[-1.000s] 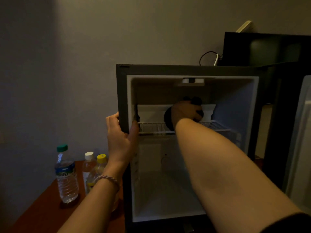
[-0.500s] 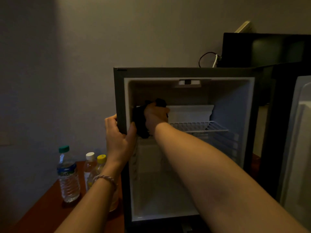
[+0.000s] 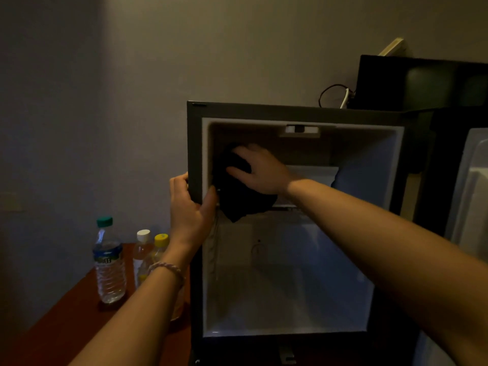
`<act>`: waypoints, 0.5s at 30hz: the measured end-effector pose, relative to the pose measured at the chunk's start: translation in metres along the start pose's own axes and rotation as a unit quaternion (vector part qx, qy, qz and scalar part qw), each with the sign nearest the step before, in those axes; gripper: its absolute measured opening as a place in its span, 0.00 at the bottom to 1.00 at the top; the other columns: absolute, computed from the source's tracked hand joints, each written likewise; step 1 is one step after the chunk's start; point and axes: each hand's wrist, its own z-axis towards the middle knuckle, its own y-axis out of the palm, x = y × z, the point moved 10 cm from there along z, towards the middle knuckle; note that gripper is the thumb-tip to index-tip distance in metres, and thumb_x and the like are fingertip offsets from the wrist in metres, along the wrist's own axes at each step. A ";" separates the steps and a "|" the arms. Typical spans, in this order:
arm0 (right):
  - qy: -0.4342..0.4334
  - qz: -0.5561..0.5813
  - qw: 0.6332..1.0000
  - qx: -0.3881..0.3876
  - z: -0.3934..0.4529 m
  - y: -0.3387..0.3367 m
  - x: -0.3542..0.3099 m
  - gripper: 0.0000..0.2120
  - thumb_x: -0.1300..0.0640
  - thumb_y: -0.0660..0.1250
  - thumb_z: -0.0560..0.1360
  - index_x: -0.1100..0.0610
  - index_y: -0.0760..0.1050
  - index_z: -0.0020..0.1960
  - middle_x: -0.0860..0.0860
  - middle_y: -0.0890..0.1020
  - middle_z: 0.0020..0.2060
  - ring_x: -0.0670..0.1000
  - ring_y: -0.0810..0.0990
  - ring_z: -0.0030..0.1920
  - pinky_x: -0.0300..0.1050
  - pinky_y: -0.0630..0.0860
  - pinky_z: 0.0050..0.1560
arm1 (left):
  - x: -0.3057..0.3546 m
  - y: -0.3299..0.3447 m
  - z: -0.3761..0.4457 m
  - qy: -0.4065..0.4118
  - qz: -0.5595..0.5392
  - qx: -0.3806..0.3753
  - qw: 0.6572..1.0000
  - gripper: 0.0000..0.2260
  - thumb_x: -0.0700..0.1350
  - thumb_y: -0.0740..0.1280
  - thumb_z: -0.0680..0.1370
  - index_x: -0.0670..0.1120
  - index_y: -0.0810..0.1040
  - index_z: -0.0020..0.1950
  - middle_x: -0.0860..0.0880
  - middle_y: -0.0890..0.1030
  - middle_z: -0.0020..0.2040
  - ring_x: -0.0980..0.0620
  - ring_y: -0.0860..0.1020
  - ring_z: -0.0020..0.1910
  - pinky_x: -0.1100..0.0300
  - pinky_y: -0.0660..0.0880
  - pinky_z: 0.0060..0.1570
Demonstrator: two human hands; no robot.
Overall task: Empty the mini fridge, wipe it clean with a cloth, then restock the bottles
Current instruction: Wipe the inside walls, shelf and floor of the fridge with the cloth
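Mini fridge (image 3: 295, 112) open, interior bare, door (image 3: 472, 196) swung right. Your right hand (image 3: 260, 171) now higher than 0.5 s ago, fingers spread flat, pressing dark cloth (image 3: 239, 192) on upper left inner wall. Your left hand (image 3: 188, 207) still grips fridge's left front edge. 3 bottles (image 3: 109, 262) unmoved on reddish-brown table (image 3: 63, 323) left of fridge. Plain wall (image 3: 132, 75) behind; dark box (image 3: 422, 83) and cable (image 3: 334, 95) atop fridge.
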 end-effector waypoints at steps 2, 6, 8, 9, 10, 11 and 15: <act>-0.010 -0.052 0.995 -0.086 -0.007 0.024 -0.003 0.22 0.42 0.58 0.81 0.47 0.66 0.73 0.55 0.72 0.66 0.60 0.70 0.65 0.56 0.69 0.65 | -0.001 0.000 0.000 -0.004 0.000 0.001 1.000 0.17 0.48 0.70 0.79 0.52 0.66 0.62 0.40 0.74 0.58 0.46 0.79 0.48 0.67 0.76 0.36; -0.017 -0.102 0.987 -0.123 -0.011 0.045 -0.010 0.25 0.35 0.52 0.80 0.40 0.61 0.75 0.48 0.62 0.76 0.59 0.60 0.71 0.61 0.63 0.69 | -0.003 -0.001 0.001 -0.009 0.007 0.008 1.000 0.17 0.49 0.70 0.79 0.53 0.65 0.62 0.41 0.73 0.59 0.46 0.79 0.51 0.62 0.77 0.40; -0.050 -0.106 0.987 -0.113 -0.012 0.047 -0.015 0.27 0.33 0.52 0.79 0.41 0.61 0.76 0.47 0.60 0.77 0.58 0.62 0.72 0.59 0.65 0.70 | -0.002 -0.002 0.001 -0.001 0.007 0.013 1.000 0.17 0.48 0.70 0.78 0.53 0.66 0.62 0.41 0.74 0.59 0.46 0.79 0.52 0.62 0.77 0.41; -0.060 -0.096 0.987 -0.110 -0.012 0.048 -0.014 0.28 0.32 0.52 0.78 0.41 0.61 0.76 0.47 0.62 0.76 0.57 0.64 0.72 0.59 0.66 0.69 | -0.001 -0.002 0.001 0.000 0.008 0.016 1.000 0.17 0.47 0.70 0.78 0.52 0.66 0.62 0.41 0.74 0.59 0.46 0.79 0.52 0.63 0.77 0.41; -0.064 -0.084 0.988 -0.109 -0.012 0.049 -0.012 0.30 0.31 0.52 0.77 0.41 0.61 0.75 0.48 0.65 0.75 0.56 0.67 0.71 0.58 0.69 0.68 | -0.002 -0.003 0.001 0.000 0.009 0.017 1.000 0.17 0.46 0.70 0.78 0.52 0.66 0.62 0.41 0.74 0.59 0.46 0.79 0.52 0.64 0.77 0.41; -0.065 -0.075 0.989 -0.109 -0.012 0.050 -0.010 0.31 0.30 0.54 0.76 0.41 0.62 0.75 0.48 0.67 0.73 0.55 0.69 0.69 0.58 0.71 0.66 | -0.003 -0.003 0.002 0.000 0.008 0.017 1.000 0.17 0.46 0.70 0.78 0.51 0.66 0.62 0.41 0.74 0.58 0.46 0.79 0.51 0.63 0.77 0.41; -0.083 -0.097 0.984 -0.123 -0.012 0.052 -0.011 0.33 0.27 0.60 0.71 0.38 0.64 0.72 0.48 0.74 0.62 0.52 0.75 0.59 0.53 0.76 0.57 | -0.004 -0.002 0.002 0.007 0.005 0.012 1.000 0.17 0.47 0.71 0.78 0.50 0.67 0.63 0.42 0.74 0.59 0.47 0.79 0.51 0.63 0.77 0.41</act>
